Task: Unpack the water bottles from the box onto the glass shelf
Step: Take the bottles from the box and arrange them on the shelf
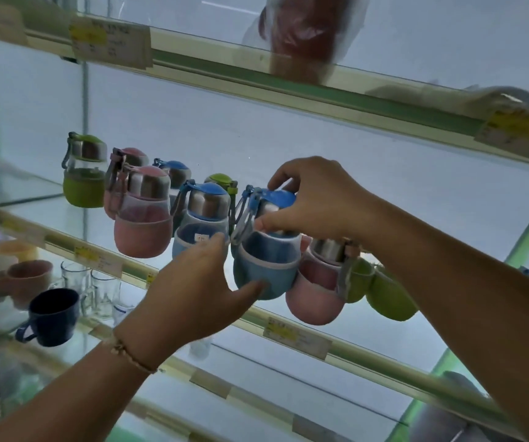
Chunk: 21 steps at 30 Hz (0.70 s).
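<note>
Water bottle with a blue sleeve and blue lid is at the front edge of the glass shelf, which slants across the whole view; whether its base rests on the glass cannot be told. An upper shelf carries a blurred reddish thing in a clear bag. The right hand reaches in from the right, fingers curled over the lid and thumb pressed on the steel neck. The left hand comes from below and grips the sleeve, thumb low on its front, fingers round its left side. Just to the left stand a second blue bottle and a pink bottle, with a green bottle further left and more behind them. Just to the right, partly hidden by the right forearm, are a second pink bottle and a second green bottle. On the shelf below sit a dark blue cup, a pinkish cup and clear glass mugs. Price labels hang on the shelf rails. A thin bracelet circles the left wrist.
</note>
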Tool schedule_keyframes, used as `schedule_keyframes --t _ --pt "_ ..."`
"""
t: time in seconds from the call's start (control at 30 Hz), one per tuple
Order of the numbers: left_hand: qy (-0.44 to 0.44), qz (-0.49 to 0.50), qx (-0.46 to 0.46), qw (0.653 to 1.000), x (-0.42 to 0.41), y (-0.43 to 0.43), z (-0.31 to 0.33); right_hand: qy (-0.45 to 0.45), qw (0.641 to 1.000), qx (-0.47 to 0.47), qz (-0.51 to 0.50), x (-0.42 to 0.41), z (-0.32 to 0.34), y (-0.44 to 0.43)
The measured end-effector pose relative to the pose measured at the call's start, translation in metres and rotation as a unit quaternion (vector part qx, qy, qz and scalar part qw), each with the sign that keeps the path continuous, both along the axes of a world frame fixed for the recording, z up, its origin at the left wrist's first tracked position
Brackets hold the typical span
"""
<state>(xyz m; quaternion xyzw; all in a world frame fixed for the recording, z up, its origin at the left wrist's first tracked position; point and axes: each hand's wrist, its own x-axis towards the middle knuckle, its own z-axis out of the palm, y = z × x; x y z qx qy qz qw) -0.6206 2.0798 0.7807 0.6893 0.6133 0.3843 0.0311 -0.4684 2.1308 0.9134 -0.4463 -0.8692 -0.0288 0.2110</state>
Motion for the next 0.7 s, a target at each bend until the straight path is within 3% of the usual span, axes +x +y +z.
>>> schedule_keyframes --t 0.17,0.4,0.7 --pt "-0.038 -0.007 -0.008 0.999 0.012 -0.021 0.019 0.064 0.998 0.000 0.025 0.019 0.016 -0.018" --pt "-0.016 0.040 0.017 0.999 0.052 -0.051 0.032 0.121 0.992 -0.020 0.040 0.059 0.024 -0.039" --pt "-0.040 -0.006 0.058 0.997 0.134 -0.075 0.043 0.137 0.988 -0.066 0.013 0.146 0.025 -0.057"
